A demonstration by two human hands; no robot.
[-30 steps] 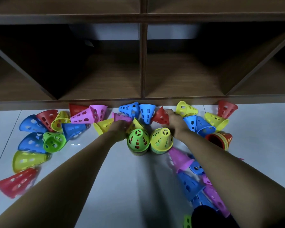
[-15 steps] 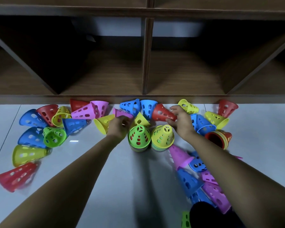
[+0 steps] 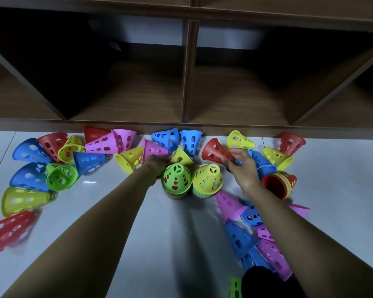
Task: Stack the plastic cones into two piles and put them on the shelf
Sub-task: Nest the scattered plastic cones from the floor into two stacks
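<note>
Right hand (image 3: 243, 166) pinches red cone (image 3: 216, 151), 1 o'clock of the piles; left hand (image 3: 155, 164) grips pink cone (image 3: 154, 149) at 11; green-topped pile (image 3: 176, 179) and yellow-topped pile (image 3: 207, 179) stand on floor (image 3: 159, 233); early stage, I judge: many loose cones (image 3: 22, 201) unstacked, shelf (image 3: 187, 93) not yet loaded.

Right hand (image 3: 243, 166) pinches red cone (image 3: 215, 151), left hand (image 3: 157, 164) pink cone (image 3: 154, 149).

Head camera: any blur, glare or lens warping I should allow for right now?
Head view: dim, shelf bays near black at the back; small glare streak on the floor; motion blur smears the far-left red cone and the cones under the right forearm; wide lens splays the shelf dividers; the pink cone in the left hand and red cone in the right hand look sharp.
</note>
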